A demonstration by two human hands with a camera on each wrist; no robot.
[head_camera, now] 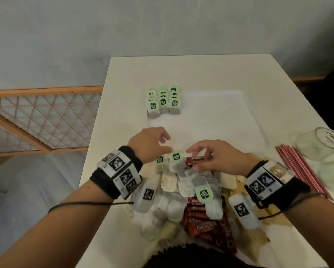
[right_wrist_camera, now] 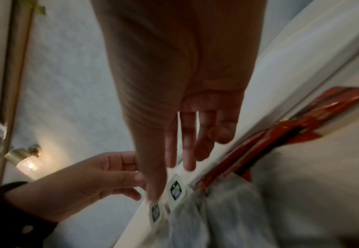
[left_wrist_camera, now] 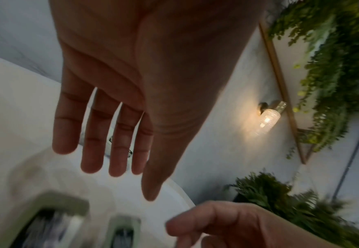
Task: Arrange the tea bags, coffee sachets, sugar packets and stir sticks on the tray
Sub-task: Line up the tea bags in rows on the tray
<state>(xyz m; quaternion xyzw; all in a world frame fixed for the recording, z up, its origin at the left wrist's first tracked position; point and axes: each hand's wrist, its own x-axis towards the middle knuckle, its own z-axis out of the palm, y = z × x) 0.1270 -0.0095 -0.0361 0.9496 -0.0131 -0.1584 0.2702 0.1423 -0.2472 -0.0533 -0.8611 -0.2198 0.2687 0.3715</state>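
sugar packets [head_camera: 228, 183] half under wrist

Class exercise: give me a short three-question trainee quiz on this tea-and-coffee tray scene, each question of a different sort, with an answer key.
1. True or false: tea bags already stand in three neat rows at the tray's far left corner.
2. Where do the stir sticks lie? A) on the tray B) on the table right of the pile C) inside the glass jar
3. Fill in: the red coffee sachets near the person are printed with the word ______.

Key: 1 true; 2 B; 3 Nescafe.
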